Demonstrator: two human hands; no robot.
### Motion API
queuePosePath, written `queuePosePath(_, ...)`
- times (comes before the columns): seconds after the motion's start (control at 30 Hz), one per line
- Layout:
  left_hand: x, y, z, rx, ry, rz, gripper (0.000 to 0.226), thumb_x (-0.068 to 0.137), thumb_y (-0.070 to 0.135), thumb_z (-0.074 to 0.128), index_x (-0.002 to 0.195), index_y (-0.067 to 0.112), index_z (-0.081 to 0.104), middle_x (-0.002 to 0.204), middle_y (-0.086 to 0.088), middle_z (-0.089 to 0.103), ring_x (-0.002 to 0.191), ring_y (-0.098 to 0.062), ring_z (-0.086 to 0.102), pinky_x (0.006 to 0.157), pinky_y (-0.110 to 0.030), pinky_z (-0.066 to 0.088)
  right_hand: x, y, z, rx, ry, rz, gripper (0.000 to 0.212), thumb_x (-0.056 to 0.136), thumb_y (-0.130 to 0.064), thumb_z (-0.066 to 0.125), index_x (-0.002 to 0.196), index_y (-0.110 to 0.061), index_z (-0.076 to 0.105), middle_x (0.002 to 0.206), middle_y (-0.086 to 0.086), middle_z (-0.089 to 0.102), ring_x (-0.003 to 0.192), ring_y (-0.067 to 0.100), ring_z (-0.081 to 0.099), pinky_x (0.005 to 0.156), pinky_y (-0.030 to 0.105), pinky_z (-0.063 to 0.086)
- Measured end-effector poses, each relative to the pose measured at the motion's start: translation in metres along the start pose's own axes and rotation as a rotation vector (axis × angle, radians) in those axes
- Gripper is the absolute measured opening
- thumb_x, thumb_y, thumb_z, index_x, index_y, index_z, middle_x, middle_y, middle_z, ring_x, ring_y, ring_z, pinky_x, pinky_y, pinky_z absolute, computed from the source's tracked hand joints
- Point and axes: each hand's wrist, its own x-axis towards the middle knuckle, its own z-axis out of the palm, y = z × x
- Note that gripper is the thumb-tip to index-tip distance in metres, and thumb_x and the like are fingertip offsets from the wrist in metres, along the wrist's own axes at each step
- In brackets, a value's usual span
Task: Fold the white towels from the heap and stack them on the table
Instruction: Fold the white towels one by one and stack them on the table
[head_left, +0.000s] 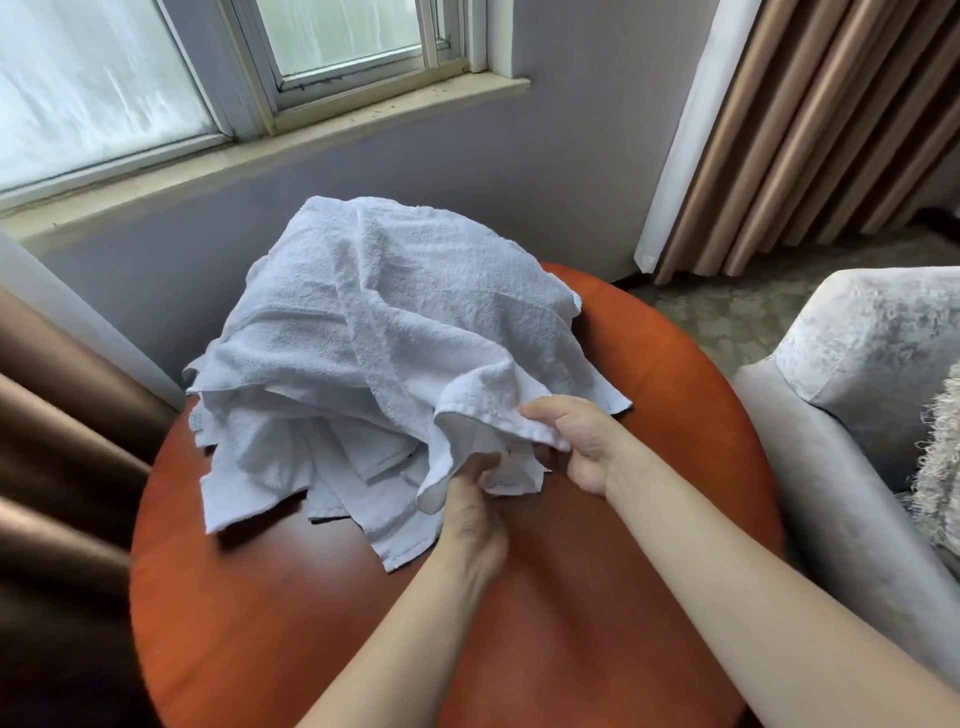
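The fingers of the right hand pinch the hemmed near edge of the top towel, with the thumb over the hem and the other fingers curled beneath it. Just beside it, the left hand reaches up under the same edge, its fingers curled into the cloth near a small label. Both hands grasp this towel, close together at its near right corner.

From that grip the towel runs away and to the left, draped over the heap, which sits toward the far left edge of the round tabletop. The towel's bulk therefore lies beyond the fingers. Freeing it likely means drawing it toward the near edge, where bare wood leaves room for folding.

No basket or bin shows. The heap lies straight on the tabletop, and no folded stack is visible. A grey armchair stands past the right edge.
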Motion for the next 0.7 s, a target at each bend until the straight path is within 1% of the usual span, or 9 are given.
queuePosePath(0.07,-0.002,0.001,0.002,0.009,0.009,-0.018,0.019,0.076,0.008,0.051,0.086,0.005,0.067,0.075,-0.01,0.068,0.064,-0.02,0.064,0.059,-0.026,0.051,0.001,-0.001,-0.003,0.001,0.031,0.008,0.018,0.087,-0.007,0.058,0.104,-0.006,0.063,0.095,0.011,0.074,0.081,0.025,0.073,0.039,0.018,0.04)
queuePosePath(0.1,0.0,-0.001,0.002,0.056,0.026,-0.021,0.021,0.08,0.004,0.046,0.082,0.004,0.067,0.07,-0.008,0.068,0.061,-0.018,0.063,0.055,-0.023,0.05,-0.001,-0.003,-0.004,-0.002,0.031,0.009,0.017,0.087,-0.007,0.058,0.103,-0.005,0.062,0.1,0.014,0.073,0.085,0.029,0.072,0.038,0.018,0.038)
queuePosePath(0.17,0.004,-0.006,0.002,0.181,0.09,-0.05,0.025,0.089,0.006,0.044,0.08,0.006,0.068,0.067,-0.007,0.068,0.06,-0.017,0.063,0.056,-0.022,0.05,-0.002,-0.001,-0.006,-0.022,0.06,0.005,0.004,0.088,-0.005,0.058,0.09,-0.009,0.06,0.077,0.006,0.07,0.057,0.016,0.064,0.037,0.017,0.036)
queuePosePath(0.23,0.01,-0.009,0.001,0.375,0.18,-0.073,0.028,0.097,0.029,0.046,0.099,0.011,0.068,0.085,-0.007,0.071,0.08,-0.019,0.065,0.076,-0.031,0.052,0.0,0.001,-0.008,-0.001,0.112,-0.005,0.01,0.088,-0.004,0.057,0.082,-0.011,0.055,0.06,0.0,0.057,0.042,0.006,0.048,0.037,0.016,0.033)
queuePosePath(0.3,0.02,-0.01,-0.009,0.674,0.263,-0.049,0.044,0.099,0.047,0.042,0.127,0.017,0.058,0.119,-0.008,0.065,0.111,-0.023,0.059,0.096,-0.035,0.046,0.003,0.003,-0.012,0.03,0.142,-0.022,0.009,0.087,-0.003,0.057,0.085,-0.011,0.053,0.065,0.002,0.051,0.044,0.008,0.041,0.036,0.016,0.03)
queuePosePath(0.4,0.023,-0.01,-0.021,1.009,0.362,0.067,0.043,0.102,0.032,0.042,0.132,0.003,0.053,0.131,-0.014,0.058,0.121,-0.028,0.054,0.089,-0.027,0.042,0.003,0.003,-0.015,0.077,0.165,-0.034,0.011,0.087,-0.003,0.057,0.092,-0.011,0.052,0.069,0.002,0.049,0.048,0.009,0.04,0.035,0.016,0.03)
queuePosePath(0.47,0.021,-0.011,-0.024,0.921,0.297,0.122,0.035,0.102,0.017,0.041,0.131,0.002,0.053,0.126,-0.017,0.06,0.113,-0.03,0.058,0.08,-0.026,0.046,-0.001,0.003,-0.015,0.081,0.129,-0.038,0.009,0.088,-0.002,0.057,0.087,-0.01,0.053,0.063,0.001,0.05,0.047,0.008,0.041,0.035,0.016,0.033)
queuePosePath(0.6,0.017,-0.014,-0.012,0.14,0.024,0.022,0.038,0.095,-0.008,0.033,0.128,-0.003,0.052,0.119,-0.022,0.062,0.103,-0.029,0.064,0.075,-0.033,0.059,-0.006,0.006,-0.011,0.087,-0.007,-0.008,0.017,0.092,-0.002,0.054,0.077,-0.012,0.053,0.041,-0.006,0.041,0.035,0.004,0.036,0.041,0.015,0.042)
queuePosePath(0.7,0.009,-0.009,0.001,-0.087,-0.051,-0.041,0.041,0.093,-0.011,0.031,0.13,-0.011,0.048,0.108,-0.023,0.063,0.085,-0.027,0.067,0.076,-0.036,0.06,-0.006,0.008,-0.013,0.058,-0.06,-0.021,0.016,0.089,0.0,0.055,0.079,-0.012,0.055,0.051,-0.003,0.042,0.042,0.005,0.033,0.043,0.016,0.044)
